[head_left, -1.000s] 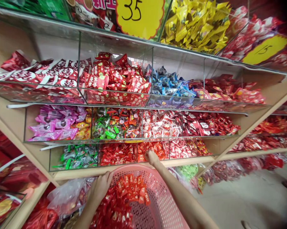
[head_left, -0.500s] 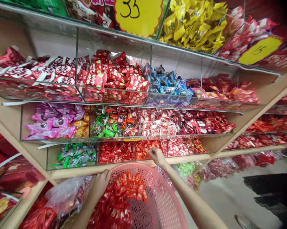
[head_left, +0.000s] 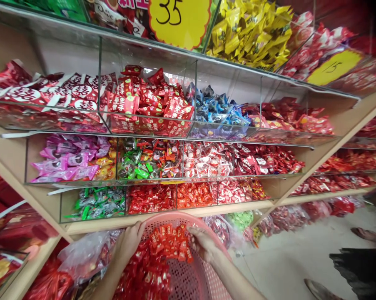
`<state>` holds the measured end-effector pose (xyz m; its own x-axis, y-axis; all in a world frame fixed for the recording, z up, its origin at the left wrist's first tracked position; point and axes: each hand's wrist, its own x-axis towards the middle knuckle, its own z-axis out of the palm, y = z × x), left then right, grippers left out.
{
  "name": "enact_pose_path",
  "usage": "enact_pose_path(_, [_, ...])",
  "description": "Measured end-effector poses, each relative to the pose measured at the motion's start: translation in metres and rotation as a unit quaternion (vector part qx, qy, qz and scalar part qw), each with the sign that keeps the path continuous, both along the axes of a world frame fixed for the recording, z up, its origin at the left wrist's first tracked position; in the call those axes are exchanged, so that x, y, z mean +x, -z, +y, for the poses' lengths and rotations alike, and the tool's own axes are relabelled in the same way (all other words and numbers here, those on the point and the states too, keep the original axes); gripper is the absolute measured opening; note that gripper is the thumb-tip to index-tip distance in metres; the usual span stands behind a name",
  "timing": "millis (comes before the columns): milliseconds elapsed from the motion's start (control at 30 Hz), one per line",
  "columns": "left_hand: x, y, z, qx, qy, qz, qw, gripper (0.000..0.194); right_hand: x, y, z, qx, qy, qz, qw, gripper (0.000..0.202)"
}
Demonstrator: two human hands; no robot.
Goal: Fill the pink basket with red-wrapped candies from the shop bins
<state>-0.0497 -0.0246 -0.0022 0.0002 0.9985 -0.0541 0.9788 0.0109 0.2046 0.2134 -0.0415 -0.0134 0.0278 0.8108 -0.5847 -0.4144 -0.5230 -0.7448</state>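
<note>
My left hand [head_left: 130, 241] is closed over the left rim of a pink perforated plastic basket [head_left: 214, 275]. In the basket lie many small wrapped candies, with dark red candies [head_left: 144, 271] toward the left and bright orange-red candies [head_left: 170, 241] piled at the far side. Inside the basket's right side is my right hand [head_left: 203, 243], its fingers loosely curved and apart beside the orange-red pile. Its palm is partly hidden. Just beyond the rim, a shelf compartment holds matching orange-red candies [head_left: 195, 195].
A tiered wooden shelf [head_left: 256, 207] with clear dividers holds candies of several colours. Yellow price signs [head_left: 180, 21] hang above. Plastic bags [head_left: 84, 254] of sweets stand below at the left. A person's foot [head_left: 319, 289] is on the pale floor [head_left: 287, 254] at right.
My right hand has come back from the orange-red candy compartment, down into the basket, and its closed fingers have loosened. My left hand stays on the rim.
</note>
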Motion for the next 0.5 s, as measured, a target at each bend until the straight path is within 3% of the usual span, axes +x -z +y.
enact_pose_path(267, [0.000,-0.002,-0.001,-0.005,-0.006,-0.016,1.000,0.046,-0.023,0.014,0.002,-0.025,0.018,0.047,0.998,0.014])
enact_pose_path(500, [-0.002,0.004,0.001,-0.007,-0.001,0.002,1.000,0.045,-0.032,0.021,0.009,-0.040,0.034,0.041,0.998,0.017])
